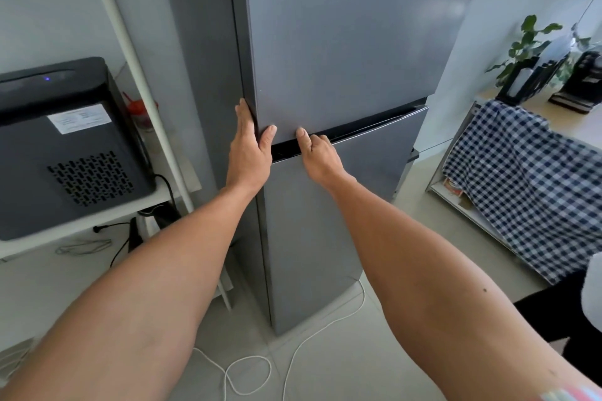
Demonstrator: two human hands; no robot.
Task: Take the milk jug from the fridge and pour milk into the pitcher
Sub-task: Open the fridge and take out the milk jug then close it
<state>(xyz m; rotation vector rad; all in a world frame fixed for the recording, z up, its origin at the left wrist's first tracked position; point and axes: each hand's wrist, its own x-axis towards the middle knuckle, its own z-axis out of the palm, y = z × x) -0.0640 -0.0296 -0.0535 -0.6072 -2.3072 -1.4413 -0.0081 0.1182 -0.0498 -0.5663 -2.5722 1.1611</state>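
A tall grey fridge [342, 29] stands straight ahead with both doors closed. My left hand [249, 153] lies flat on the left edge of the upper door, fingers along the side and thumb on the door's front. My right hand [321, 156] has its fingers hooked into the dark gap [374, 127] between the upper and lower doors, thumb pressed on the upper door's bottom edge. The milk jug and the pitcher are out of sight.
A black appliance [65, 146] sits on a white shelf [97, 221] at the left. A white cable [293, 355] trails across the tiled floor in front of the fridge. To the right stands a table [576, 127] with a checked cloth [527, 192] and a plant [527, 45].
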